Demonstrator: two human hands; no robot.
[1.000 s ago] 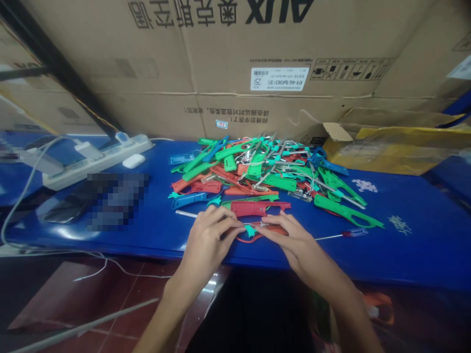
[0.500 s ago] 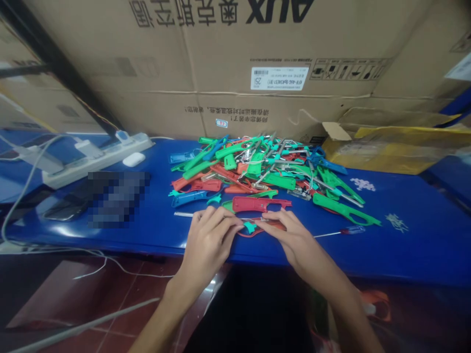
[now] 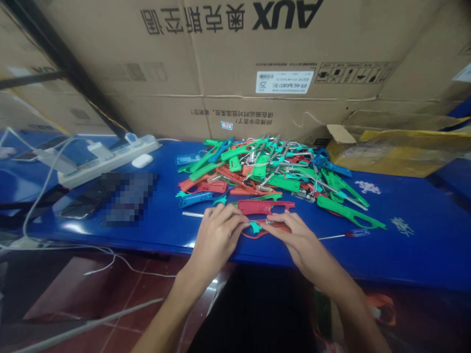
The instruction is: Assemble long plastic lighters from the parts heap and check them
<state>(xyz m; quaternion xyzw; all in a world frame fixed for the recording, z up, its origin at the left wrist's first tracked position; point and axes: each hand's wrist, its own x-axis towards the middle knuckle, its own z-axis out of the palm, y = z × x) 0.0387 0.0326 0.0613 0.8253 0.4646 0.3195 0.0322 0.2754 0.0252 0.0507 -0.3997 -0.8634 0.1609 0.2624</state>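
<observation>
Both hands have barely shifted since a moment ago, staying together at the near edge of the blue tabletop (image 3: 405, 255). The left hand (image 3: 217, 235) pinches a small teal clip (image 3: 254, 228) with a closed grip. The right hand (image 3: 300, 240) presses fingertips shut on a red plastic handle piece (image 3: 270, 227) lying just before the pile of scissor handles (image 3: 272, 166). A screwdriver (image 3: 346, 235) rests near the right.

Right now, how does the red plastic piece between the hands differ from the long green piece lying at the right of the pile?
The red piece is red and lies at the table's near edge under both hands; the green piece is green and lies untouched, away from them. The left hand and right hand partly hide the red one; the green one shows whole. Both are long, flat plastic parts.
</observation>
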